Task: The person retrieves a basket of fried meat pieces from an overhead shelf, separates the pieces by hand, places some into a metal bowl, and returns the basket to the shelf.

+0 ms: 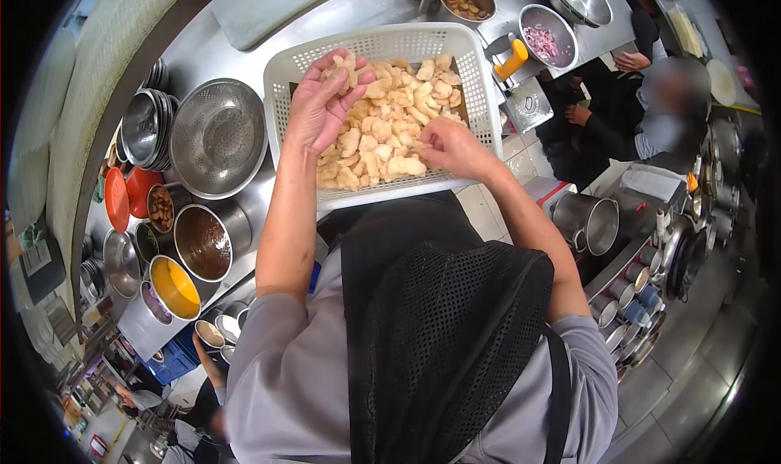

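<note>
A white perforated plastic basket (377, 33) stands on the steel counter in front of me, filled with pale golden fried battered pieces (376, 128). My left hand (324, 106) is raised over the basket's left side, its thumb and fingers closed around a fried battered piece (348, 72). Down at the right side of the pile, my right hand (458, 148) has its fingers curled together, fingertips touching the pieces. Whatever lies between those fingertips is hidden.
Left of the basket sit a large steel colander (219, 137), a pot of brown liquid (203, 243) and a yellow-filled pot (175, 287). Behind right is a bowl of chopped purple onion (543, 43) near a yellow-handled tool (511, 60). A co-worker (651, 126) is at the right.
</note>
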Available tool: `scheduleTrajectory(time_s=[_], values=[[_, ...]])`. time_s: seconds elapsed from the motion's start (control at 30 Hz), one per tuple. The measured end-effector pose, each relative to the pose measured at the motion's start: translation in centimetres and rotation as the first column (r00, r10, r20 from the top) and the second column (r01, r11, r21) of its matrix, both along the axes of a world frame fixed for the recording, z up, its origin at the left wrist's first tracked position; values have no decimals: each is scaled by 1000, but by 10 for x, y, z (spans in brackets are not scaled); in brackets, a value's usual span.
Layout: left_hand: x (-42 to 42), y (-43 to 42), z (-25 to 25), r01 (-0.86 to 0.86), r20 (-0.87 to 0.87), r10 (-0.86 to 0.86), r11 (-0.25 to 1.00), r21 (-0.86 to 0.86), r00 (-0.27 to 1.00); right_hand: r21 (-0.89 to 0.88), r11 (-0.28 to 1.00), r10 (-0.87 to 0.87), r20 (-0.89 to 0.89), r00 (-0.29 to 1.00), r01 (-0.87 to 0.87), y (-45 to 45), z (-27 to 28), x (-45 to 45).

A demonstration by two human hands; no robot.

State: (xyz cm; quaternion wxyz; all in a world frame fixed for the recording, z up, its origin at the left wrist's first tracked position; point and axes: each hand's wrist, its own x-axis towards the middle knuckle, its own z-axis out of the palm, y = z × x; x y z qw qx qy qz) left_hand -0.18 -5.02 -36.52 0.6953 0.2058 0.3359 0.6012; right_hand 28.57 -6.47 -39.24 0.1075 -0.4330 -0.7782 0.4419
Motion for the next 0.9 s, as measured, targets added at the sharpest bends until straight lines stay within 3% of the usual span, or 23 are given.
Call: scheduleTrajectory(time_s=[0.07, 0.17, 0.27, 0.33, 0.43, 0.57, 0.73, 0.87, 0.9], values=[[-3, -4, -1, -9, 2, 9, 1000, -16, 1000, -208, 963, -176, -10, 984, 170, 2, 24, 2], [-1, -8, -7, 3, -20, -4, 999, -32, 1000, -509, 819, -467, -321, 824, 266, 9, -4, 23], [9, -8, -8, 44, -68, -47, 998, -39, 997, -569, 753, -597, -381, 706, 330, 16, 6, 26], [21, -6, -9, 79, 13, -78, 996, -43, 997, -600, 713, -666, -416, 620, 363, 18, 14, 20], [37, -1, -16, 126, 89, -125, 992, -10, 988, -572, 741, -660, -523, 539, 352, 25, 21, 9], [56, 7, -14, 145, 165, -143, 989, -1, 976, -509, 779, -623, -568, 538, 365, 39, 38, -15], [69, 17, -13, 130, 210, -131, 991, 19, 969, -308, 849, -528, -525, 667, 430, 51, 49, -36], [78, 15, -13, 112, 76, -114, 993, 30, 991, 185, 881, -353, -354, 866, 435, 49, 52, -41], [78, 14, -13, 102, 22, -103, 994, 27, 994, 162, 880, -358, -393, 847, 447, 47, 51, -42]])
